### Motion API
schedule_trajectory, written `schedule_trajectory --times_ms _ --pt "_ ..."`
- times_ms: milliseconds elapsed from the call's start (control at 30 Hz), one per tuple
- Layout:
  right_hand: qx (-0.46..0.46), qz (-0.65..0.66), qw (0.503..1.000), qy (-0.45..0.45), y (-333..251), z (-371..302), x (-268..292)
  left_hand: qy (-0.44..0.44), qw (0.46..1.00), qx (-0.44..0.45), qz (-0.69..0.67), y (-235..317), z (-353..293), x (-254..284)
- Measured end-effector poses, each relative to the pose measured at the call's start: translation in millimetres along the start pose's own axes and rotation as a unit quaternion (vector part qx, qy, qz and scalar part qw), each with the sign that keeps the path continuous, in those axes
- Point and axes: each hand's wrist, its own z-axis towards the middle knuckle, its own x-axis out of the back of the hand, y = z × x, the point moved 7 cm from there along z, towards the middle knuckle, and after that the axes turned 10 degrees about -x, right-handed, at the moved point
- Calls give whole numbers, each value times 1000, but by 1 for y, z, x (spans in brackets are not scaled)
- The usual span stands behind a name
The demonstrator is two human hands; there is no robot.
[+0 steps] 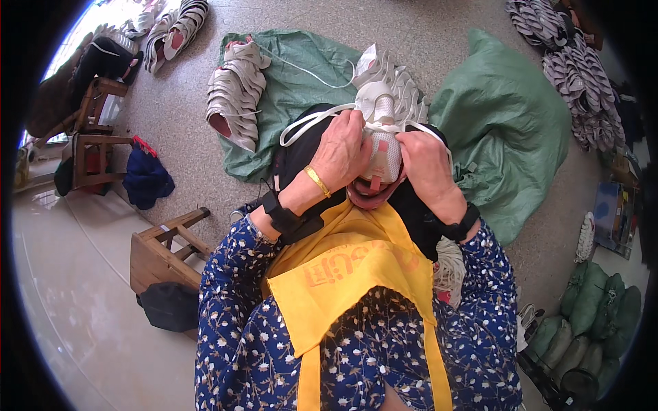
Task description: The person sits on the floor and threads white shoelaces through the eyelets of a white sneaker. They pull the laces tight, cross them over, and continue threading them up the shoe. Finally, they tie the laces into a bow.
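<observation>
A white sneaker upper (375, 103) with a mesh tongue (384, 163) and pinkish lining lies over my lap, its opening toward me. White shoelace (319, 117) crosses it and hangs in a long loop to the left, with another strand to the right. On the left side of the tongue, my left hand (340, 147) is closed with bent fingers, pinching the lace. Opposite it, my right hand (426, 164) pinches the lace at the tongue's right edge. The fingertips partly cover the lace there. More white uppers (406, 96) are bunched just beyond the one in my hands.
A row of nested white uppers (236, 92) lies at left on a green sheet (295, 58). A bulging green sack (507, 123) stands at right. Wooden stool (161, 257) sits left of me. Stacked uppers (582, 82) line the far right, and green bundles (589, 301) the near right.
</observation>
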Motion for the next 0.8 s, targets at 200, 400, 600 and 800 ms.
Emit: schedule_trajectory --times_ms 200,400,600,800 --pt "41 -120 992 -25 -13 7 1 -45 998 21 34 7 3 -2" --pt "123 -110 986 0 -18 10 3 -26 999 22 27 3 -2 -6" --pt "118 39 992 -32 -47 3 11 -11 1000 22 10 -3 -7 -8" --pt "-13 159 986 -39 -31 22 -17 2 1000 15 20 -1 -7 -5"
